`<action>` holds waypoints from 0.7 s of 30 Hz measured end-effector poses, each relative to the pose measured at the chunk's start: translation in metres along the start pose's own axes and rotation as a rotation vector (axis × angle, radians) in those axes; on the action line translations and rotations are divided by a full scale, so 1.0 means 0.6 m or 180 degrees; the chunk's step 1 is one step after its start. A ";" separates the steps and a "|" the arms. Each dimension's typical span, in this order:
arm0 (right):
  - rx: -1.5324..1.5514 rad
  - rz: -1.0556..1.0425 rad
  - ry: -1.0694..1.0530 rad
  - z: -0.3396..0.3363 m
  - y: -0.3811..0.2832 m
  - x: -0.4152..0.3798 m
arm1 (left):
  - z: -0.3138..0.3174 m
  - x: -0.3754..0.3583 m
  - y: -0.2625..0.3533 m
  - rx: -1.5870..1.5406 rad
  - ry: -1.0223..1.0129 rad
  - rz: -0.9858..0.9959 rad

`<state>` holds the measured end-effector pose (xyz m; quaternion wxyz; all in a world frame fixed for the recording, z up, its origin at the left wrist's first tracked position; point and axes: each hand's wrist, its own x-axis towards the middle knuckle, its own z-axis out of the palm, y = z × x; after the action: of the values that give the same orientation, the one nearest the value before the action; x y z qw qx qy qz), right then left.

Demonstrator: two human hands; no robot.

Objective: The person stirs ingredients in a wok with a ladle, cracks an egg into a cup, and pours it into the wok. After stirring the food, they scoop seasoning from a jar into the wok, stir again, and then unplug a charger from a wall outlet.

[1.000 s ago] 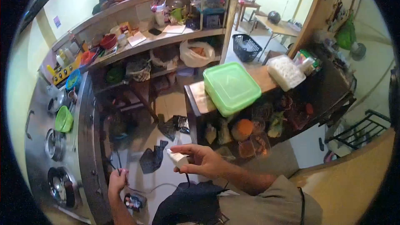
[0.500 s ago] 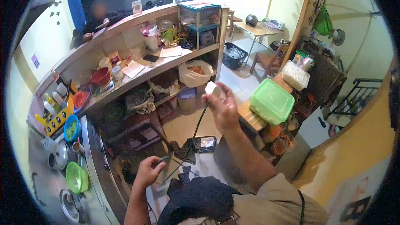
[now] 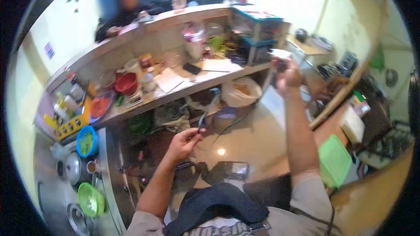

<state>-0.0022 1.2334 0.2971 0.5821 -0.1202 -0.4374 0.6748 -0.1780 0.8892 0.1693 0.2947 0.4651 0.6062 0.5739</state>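
Observation:
My left hand (image 3: 184,144) is closed round part of a thin dark cord (image 3: 234,123), in front of the lower shelf. A bluish end of the cord sticks up above its fingers. Raised at the right, my right hand (image 3: 287,73) grips a small white block (image 3: 281,53), blurred by motion. The cord runs between the two hands, over the floor, and its part near my right hand is hard to see.
Ahead stands a long counter (image 3: 159,88) with a red bowl (image 3: 127,83), papers and a phone. A person (image 3: 127,15) leans on its far side. Bowls and pots stand on the left worktop (image 3: 109,192). A green-lidded box (image 3: 334,159) is at the right.
The view has turned to the right. My right hand has moved up and away with the white block. My left hand has risen, and a bluish cord end now stands above it.

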 end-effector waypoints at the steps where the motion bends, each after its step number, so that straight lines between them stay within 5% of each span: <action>1: 0.0095 0.0214 0.0041 0.002 0.013 0.029 | -0.017 0.017 -0.010 -0.0222 0.0120 -0.0015; 5: -0.0304 0.1015 0.0098 0.048 0.071 0.090 | -0.067 0.065 -0.050 -0.0738 0.0215 -0.0067; 11: -0.0325 0.0688 -0.0140 0.117 0.205 0.194 | -0.127 0.132 -0.045 -0.0904 0.0181 -0.0035; 18: -0.0789 0.0832 0.0435 0.053 0.259 0.370 | -0.127 0.216 -0.010 -0.0879 0.0431 0.0294; 21: -0.0658 0.1101 0.0030 0.009 0.294 0.450 | -0.113 0.263 0.013 -0.0950 0.0788 0.0532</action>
<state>-0.2048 1.4820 0.2651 0.4441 -0.2558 -0.4745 0.7157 -0.2986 1.0022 0.2157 0.2350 0.3909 0.5054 0.7325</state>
